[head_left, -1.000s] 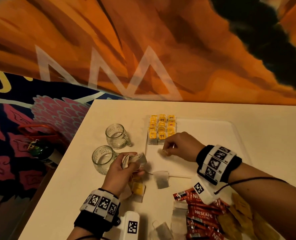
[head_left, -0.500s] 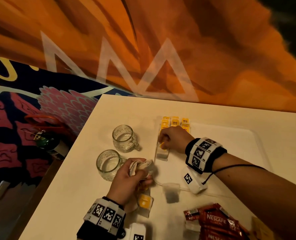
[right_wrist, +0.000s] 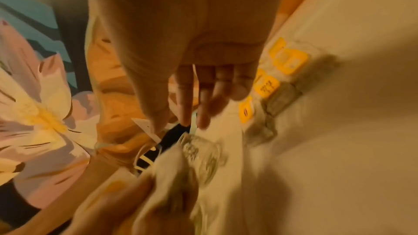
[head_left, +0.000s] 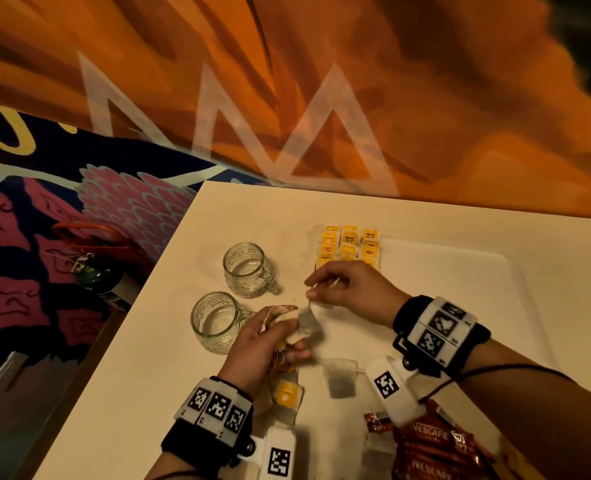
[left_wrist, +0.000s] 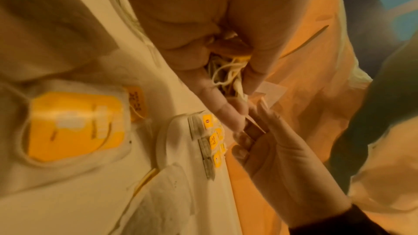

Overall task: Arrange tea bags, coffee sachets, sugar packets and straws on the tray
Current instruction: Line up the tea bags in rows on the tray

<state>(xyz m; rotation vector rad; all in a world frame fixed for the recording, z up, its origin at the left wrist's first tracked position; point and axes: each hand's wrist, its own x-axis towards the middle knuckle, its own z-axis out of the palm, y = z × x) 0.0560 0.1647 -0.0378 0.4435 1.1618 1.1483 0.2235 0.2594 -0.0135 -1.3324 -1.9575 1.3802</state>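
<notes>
My left hand point(head_left: 287, 329) grips a bunch of tea bags point(head_left: 282, 320) just left of the white tray point(head_left: 467, 271); their tangled strings point(left_wrist: 226, 72) show in the left wrist view. My right hand point(head_left: 313, 289) pinches the string of one tea bag point(head_left: 308, 325) that hangs at the edge of the bunch. Rows of tea bags with yellow tags point(head_left: 349, 245) lie in the tray's far left corner, also visible as tea bag rows point(right_wrist: 273, 78) in the right wrist view. No straws or sugar packets can be made out.
Two glass mugs point(head_left: 249, 268) point(head_left: 218, 322) stand left of the hands. A loose tea bag point(head_left: 339, 377) and a yellow-tagged one point(head_left: 287, 396) lie near the front edge. Red Nescafe sachets point(head_left: 432, 441) are piled under my right forearm. A bottle point(head_left: 96, 275) stands on the floor.
My right hand left the tea bag rows on the tray, came back to the left hand's bunch and took hold of a tea bag's string. The left hand stayed put.
</notes>
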